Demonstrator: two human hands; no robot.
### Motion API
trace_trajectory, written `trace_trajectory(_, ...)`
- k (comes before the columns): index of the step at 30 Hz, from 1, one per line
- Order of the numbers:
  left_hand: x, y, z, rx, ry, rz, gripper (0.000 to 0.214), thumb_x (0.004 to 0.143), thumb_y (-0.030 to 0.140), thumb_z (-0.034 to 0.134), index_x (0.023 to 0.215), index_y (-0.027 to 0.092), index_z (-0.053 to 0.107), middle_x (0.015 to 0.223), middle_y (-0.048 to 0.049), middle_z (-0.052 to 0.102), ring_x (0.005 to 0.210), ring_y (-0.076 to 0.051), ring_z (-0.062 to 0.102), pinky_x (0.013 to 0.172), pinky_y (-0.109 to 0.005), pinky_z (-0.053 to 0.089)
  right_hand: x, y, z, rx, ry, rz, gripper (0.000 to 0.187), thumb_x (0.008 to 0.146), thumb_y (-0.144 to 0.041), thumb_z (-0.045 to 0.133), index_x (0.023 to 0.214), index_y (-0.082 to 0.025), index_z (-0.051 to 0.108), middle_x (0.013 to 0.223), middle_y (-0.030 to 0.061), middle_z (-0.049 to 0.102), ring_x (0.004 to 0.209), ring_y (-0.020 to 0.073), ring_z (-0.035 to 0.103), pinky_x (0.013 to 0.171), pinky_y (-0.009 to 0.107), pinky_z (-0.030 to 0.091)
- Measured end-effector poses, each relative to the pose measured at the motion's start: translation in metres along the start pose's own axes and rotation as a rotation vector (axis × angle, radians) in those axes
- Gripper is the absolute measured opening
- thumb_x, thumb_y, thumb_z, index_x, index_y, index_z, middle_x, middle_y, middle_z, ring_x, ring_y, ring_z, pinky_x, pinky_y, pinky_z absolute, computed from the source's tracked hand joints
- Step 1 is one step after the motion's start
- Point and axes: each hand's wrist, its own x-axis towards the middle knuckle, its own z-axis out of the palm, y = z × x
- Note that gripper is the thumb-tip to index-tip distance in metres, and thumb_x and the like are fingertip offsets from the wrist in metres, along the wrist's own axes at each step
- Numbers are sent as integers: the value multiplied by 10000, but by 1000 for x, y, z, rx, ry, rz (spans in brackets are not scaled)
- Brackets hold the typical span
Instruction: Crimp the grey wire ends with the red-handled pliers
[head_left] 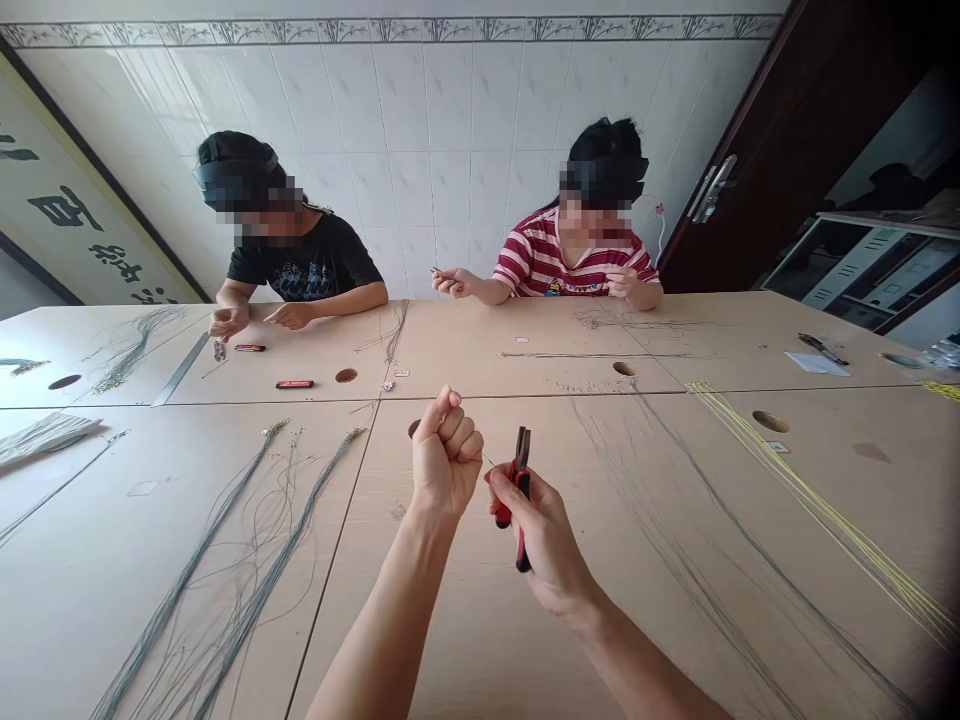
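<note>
- Rm: white tiled wall (450,110) at the back, dark door (757,140) far R, big pale wood table (495,640) in front of you w/ round cable holes.
- Your L hand (448,455): raised above the table, fingers curled into a closed fist, w/ a thin strand (488,462) coming out at its R edge; the rest of the strand inside is hidden.
- Your R hand (541,540): closed round the red-and-black pliers (523,490), jaws pointing away from you; can't tell how far apart the jaws are. Thumb + index tips also meet the strand's other side.
- So the strand spans the short gap btwn your hands, approx. mid-view; pliers just R of your fist.
- On your L: two gray-green wire bundles (300,520), loose wires btwn them. On your R: yellow strands (796,478), laid diagonally.
- Across from you: co-worker in black tee (307,260) on the L, co-worker in striped top (562,255) on the R, both seated.
- Far R: pen (823,347) touching white paper (817,364).
</note>
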Motion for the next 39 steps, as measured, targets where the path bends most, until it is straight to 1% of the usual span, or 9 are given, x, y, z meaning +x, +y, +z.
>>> trace_trajectory(5,-1,3,-2,100,-25,27,205,855,194,570,659,158,522,461,121,140,341,-25,118,305,-144,170,4,-4,2,-71,18,-93,298,860,-451,597,732,-195,515,679,-15,450,648,122,394,607,259,360)
trace_trajectory(8,-1,4,-5,210,-84,108,173,811,226,620,662,145,582,476,103,286,367,-13,273,368,-129,305,9,-7,-1,-179,39,-204,288,878,-438,577,733,-202,497,663,-28,413,624,118,368,583,254,351)
trace_trajectory(11,0,6,-7,385,-148,267,146,787,254,638,692,146,663,715,4,596,711,-86,619,713,-191,518,17,-10,-7,-312,61,-330,262,898,-413,559,748,-207,497,669,-30,433,621,118,384,596,257,364)
trace_trajectory(12,0,8,-8,448,-160,304,144,787,263,641,710,149,684,851,-27,648,879,-132,646,826,-232,516,20,-10,-9,-352,69,-379,246,904,-401,555,759,-208,504,687,-26,458,638,121,408,618,260,379)
trace_trajectory(14,-1,13,-9,566,-162,318,146,792,288,658,762,154,708,1036,-56,666,1052,-188,624,912,-280,494,26,-12,-12,-422,82,-470,216,912,-377,552,780,-211,513,721,-16,496,674,128,451,663,267,403)
trace_trajectory(17,-3,22,-11,756,-164,289,137,799,291,688,868,173,687,1048,-58,679,985,-189,653,855,-290,507,33,-16,-16,-505,85,-556,197,922,-357,545,790,-215,510,718,-16,504,669,128,460,664,265,415)
trace_trajectory(22,-10,31,-12,1123,-302,318,306,819,228,669,1125,226,653,885,-37,684,873,-174,657,796,-279,511,34,-24,-22,-624,102,-655,189,930,-320,534,777,-217,493,722,-9,509,671,133,476,635,265,420)
trace_trajectory(27,-16,25,-8,1351,-412,270,125,847,233,626,921,203,722,933,-59,704,860,-170,651,810,-265,494,32,-27,-28,-695,71,-711,161,936,-292,527,798,-225,479,704,-13,504,667,139,475,628,270,425)
trace_trajectory(39,-15,18,-7,1367,-360,270,48,815,187,635,783,185,669,771,-33,692,753,-149,643,737,-243,494,32,-29,-32,-778,68,-768,127,930,-226,521,820,-226,459,719,-12,480,672,141,459,647,278,420)
